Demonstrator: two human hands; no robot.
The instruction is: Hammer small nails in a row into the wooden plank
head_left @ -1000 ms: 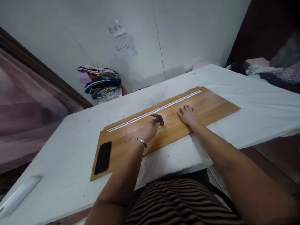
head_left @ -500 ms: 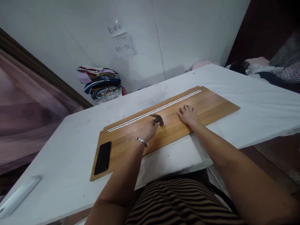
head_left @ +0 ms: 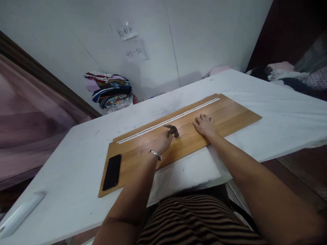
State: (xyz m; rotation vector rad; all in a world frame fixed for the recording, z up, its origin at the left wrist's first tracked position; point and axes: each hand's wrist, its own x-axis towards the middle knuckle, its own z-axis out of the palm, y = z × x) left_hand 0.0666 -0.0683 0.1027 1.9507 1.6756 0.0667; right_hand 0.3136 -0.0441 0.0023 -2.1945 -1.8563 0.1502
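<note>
Hammer [head_left: 173, 130], dark brown, claw curved, was gripped in the left hand [head_left: 162, 142] over the board [head_left: 230, 114], at nine o'clock from the right hand [head_left: 205, 126], whose slightly spread fingers rested on the board.

The left hand [head_left: 162, 142] hid the hammer [head_left: 173, 130] handle; a white object [head_left: 21, 214] by the table's [head_left: 61, 177] left edge was cut off.

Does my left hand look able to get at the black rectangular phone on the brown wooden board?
Not to grasp it, probably: your left hand grips the dark claw hammer. Otherwise the way looks free: the phone lies uncovered on the board, with only thin silvery pieces between.
</note>
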